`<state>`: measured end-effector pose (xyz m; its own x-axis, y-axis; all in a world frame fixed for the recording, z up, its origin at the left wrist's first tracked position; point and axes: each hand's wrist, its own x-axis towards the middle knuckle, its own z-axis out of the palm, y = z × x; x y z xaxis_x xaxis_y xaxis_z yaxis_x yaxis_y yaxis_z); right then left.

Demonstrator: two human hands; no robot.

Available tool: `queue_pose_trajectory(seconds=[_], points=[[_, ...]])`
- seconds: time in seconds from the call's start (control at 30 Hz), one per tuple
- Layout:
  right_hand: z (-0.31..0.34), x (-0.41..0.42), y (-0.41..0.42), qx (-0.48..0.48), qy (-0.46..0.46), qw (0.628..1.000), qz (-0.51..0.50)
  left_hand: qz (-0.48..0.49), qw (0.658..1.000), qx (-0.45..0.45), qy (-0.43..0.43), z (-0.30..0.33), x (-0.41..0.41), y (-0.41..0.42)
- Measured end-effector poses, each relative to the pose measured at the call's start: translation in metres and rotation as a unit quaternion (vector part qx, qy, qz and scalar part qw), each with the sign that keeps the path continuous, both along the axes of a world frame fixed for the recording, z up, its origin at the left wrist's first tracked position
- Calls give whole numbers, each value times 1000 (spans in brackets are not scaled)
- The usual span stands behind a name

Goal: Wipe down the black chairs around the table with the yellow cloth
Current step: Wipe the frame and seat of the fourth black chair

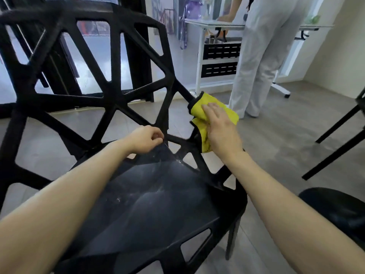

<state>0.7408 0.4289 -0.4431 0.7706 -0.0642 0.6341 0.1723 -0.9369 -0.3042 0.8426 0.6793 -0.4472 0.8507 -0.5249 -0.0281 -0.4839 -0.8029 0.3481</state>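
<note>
Right hand (221, 131) presses the yellow cloth (215, 115) flat-palmed against the right side strut of the black chair (110, 80), fingers fairly straight and spread over the fabric; the cloth wraps round the strut where back meets seat edge, one corner hanging below the palm. Left hand (146, 139) is curled at the strut junction at the rear of the seat, thumb and fingers closing on a thin bar there, likely steadying the frame. Cloth looks soft, light microfibre with a dark bound edge, drapes easily, so it probably conforms to narrow bars; best bunched in the palm or wrapped round each strut and slid along. Chair looks like rigid moulded plastic lattice, probably light enough to shift under wiping, hence the bracing hand; hold by a thick strut or the back rim. Seat (158, 204) shows pale dusty smears, likely not yet wiped. Another person in white trousers (256, 66) stands at a white cart (217, 62) behind.
</note>
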Motion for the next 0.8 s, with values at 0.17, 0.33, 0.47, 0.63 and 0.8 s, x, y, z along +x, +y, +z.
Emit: queue_pose_trajectory(seconds=[0.17, 0.33, 0.47, 0.63, 0.8], points=[[-13, 14, -5, -173, 48, 984, -22, 24, 999, -23, -2, 1, 28, 22], [-30, -4, -4, -261, 98, 957, 81, 20, 998, -39, -51, 16, 50, 25], [-37, -4, 17, -228, 241, 932, 148, 2, 987, 10, -161, 27, 67, 38], [25, 40, 46, -151, 169, 973, 45, -41, 929, 142, -340, 31, 81, 55], [108, 118, 59, -53, -75, 994, -56, 44, 913, 169, -369, 46, 91, 71]])
